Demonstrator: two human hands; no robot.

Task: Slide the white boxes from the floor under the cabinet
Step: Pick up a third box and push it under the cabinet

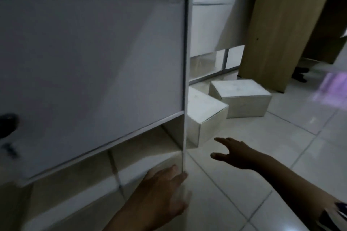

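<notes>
Under the cabinet point(90, 58) the gap looks bare as far as visible. Two white boxes sit on the floor point(281, 155) by its right corner: far box point(242, 97), near box point(202, 116) touching it. Likely light, stiff card; push flat on a side face. Right hand point(234, 151) spread, empty, just short of near box. Left hand point(161, 191) flat, empty, at the cabinet's corner post.

Dim, soft and motion-blurred, wide-angle bending at edges, purple glare on floor point(332, 88)

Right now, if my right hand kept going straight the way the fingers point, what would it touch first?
Probably the nearer white box, beside the cabinet's side panel; the right hand is open and aimed toward it. Depth is unclear.
</notes>
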